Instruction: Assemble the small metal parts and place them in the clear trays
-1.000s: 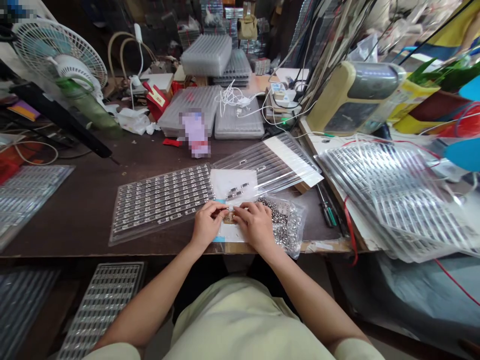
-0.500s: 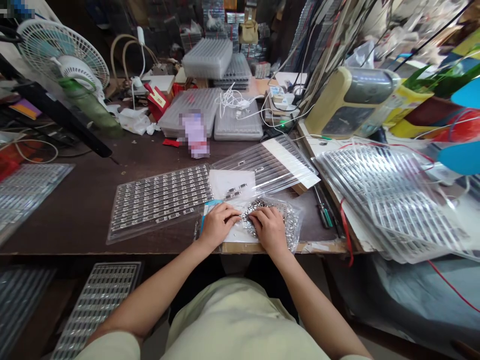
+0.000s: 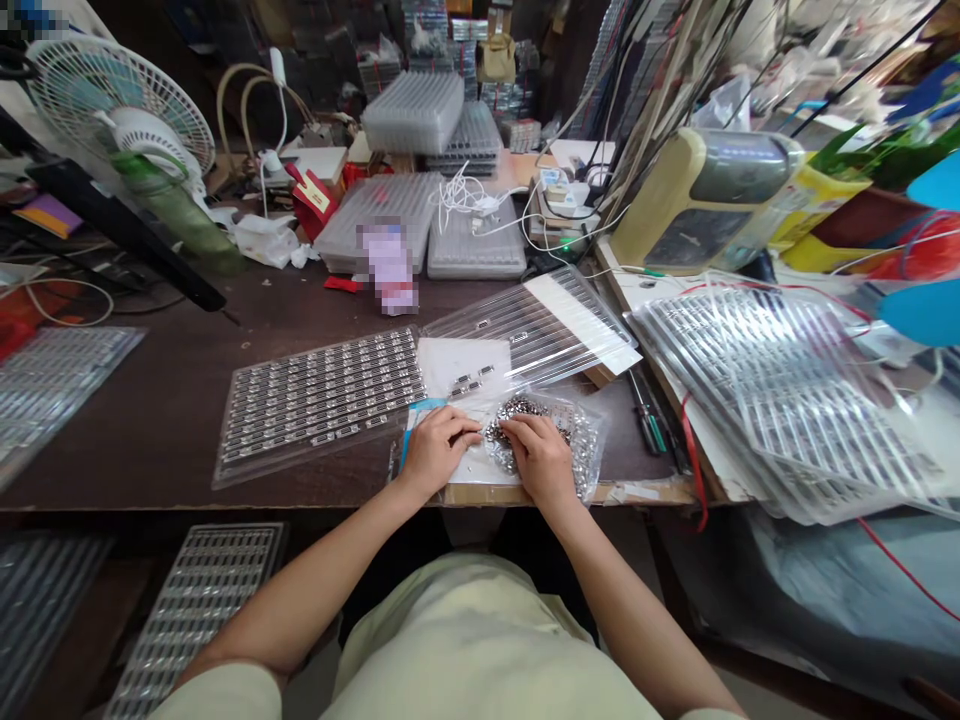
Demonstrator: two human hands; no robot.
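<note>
Seemingly for easy reach, the loose metal parts (image 3: 521, 432) sit heaped on their bag (image 3: 586, 442) just right of the loaded tray (image 3: 315, 400); the right hand (image 3: 541, 462) presses fingertips into them, the left hand (image 3: 439, 452) curls beside them, any grip hidden.

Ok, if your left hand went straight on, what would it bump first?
Your left hand would probably meet the heap of small shiny silver metal parts first, though depth is unclear.
</note>
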